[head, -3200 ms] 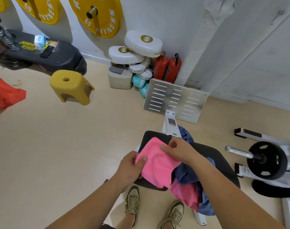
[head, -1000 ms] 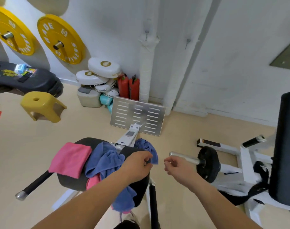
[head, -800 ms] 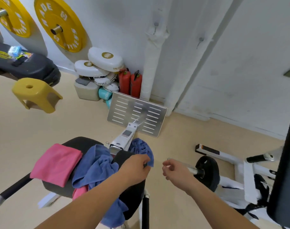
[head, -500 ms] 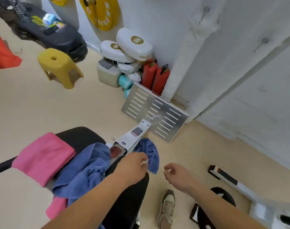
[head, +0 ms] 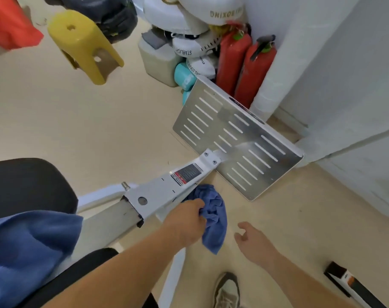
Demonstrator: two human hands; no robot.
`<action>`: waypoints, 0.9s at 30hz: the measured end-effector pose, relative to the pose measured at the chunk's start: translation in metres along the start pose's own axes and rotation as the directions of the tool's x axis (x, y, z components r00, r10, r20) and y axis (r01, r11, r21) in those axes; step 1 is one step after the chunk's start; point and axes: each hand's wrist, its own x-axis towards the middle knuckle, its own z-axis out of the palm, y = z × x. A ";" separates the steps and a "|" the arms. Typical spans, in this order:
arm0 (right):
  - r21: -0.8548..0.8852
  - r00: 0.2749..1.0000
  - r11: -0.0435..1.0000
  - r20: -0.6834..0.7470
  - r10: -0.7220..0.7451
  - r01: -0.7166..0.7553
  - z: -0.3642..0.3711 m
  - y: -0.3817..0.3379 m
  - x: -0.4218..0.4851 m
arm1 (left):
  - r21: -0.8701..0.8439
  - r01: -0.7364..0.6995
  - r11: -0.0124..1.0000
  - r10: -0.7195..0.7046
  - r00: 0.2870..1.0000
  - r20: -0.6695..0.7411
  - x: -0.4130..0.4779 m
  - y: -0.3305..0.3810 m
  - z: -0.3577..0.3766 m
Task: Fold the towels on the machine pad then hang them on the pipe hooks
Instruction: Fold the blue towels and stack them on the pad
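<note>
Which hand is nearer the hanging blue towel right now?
Left. The left hand grips the hanging blue towel; the right hand hovers open to its right, not touching.

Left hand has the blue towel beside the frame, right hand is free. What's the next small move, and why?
Probably bring the right hand to pinch the dangling lower corner of the blue towel, so both hands can spread it over the pad for folding. The left hand grips it bunched beside the white frame, and the right hand is open, close by, holding nothing.
</note>
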 end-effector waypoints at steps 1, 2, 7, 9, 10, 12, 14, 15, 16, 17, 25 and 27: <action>-0.010 1.000 1.000 0.001 0.010 -0.010 0.006 0.010 0.023 | 0.010 0.002 1.000 -0.002 1.000 -0.015 0.020 -0.004 0.011; -0.021 1.000 0.999 0.002 0.027 -0.027 0.012 0.019 0.046 | 0.020 0.007 1.000 -0.007 1.000 -0.027 0.039 -0.008 0.023; -0.152 0.999 0.988 0.021 0.033 -0.030 0.063 0.055 0.141 | 0.158 -0.047 0.986 0.035 0.996 0.077 0.112 -0.032 0.083; -0.146 0.999 0.989 0.041 0.001 0.005 0.086 0.061 0.173 | 0.237 -0.082 0.968 0.052 0.990 0.132 0.132 -0.042 0.101; -0.133 0.998 0.990 0.057 -0.029 0.037 0.097 0.065 0.189 | 0.273 -0.098 0.957 0.058 0.987 0.152 0.141 -0.047 0.109; -0.140 0.990 0.983 0.099 -0.105 0.118 0.120 0.073 0.222 | 0.321 -0.125 0.939 0.076 0.984 0.161 0.157 -0.059 0.122; -0.183 0.972 0.957 0.119 -0.204 0.224 0.139 0.078 0.251 | 0.338 -0.132 0.932 0.083 0.984 0.157 0.169 -0.072 0.131; -0.207 0.964 0.945 0.129 -0.231 0.254 0.146 0.080 0.262 | 0.345 -0.131 0.929 0.078 0.983 0.163 0.173 -0.078 0.135; -0.226 0.958 0.935 0.160 -0.239 0.272 0.152 0.082 0.270 | 0.352 -0.129 0.927 0.071 0.982 0.172 0.176 -0.084 0.136; -0.237 0.954 0.932 0.188 -0.233 0.274 0.155 0.083 0.276 | 0.365 -0.125 0.923 0.060 0.981 0.182 0.178 -0.089 0.138; 0.187 0.958 0.976 -0.280 -0.058 0.114 0.133 0.052 0.223 | 0.319 -0.081 0.944 0.010 0.976 0.218 0.164 -0.075 0.131; 0.224 0.933 0.957 -0.347 -0.098 0.183 0.105 0.030 0.183 | 0.249 -0.089 0.964 0.034 0.975 0.218 0.143 -0.053 0.118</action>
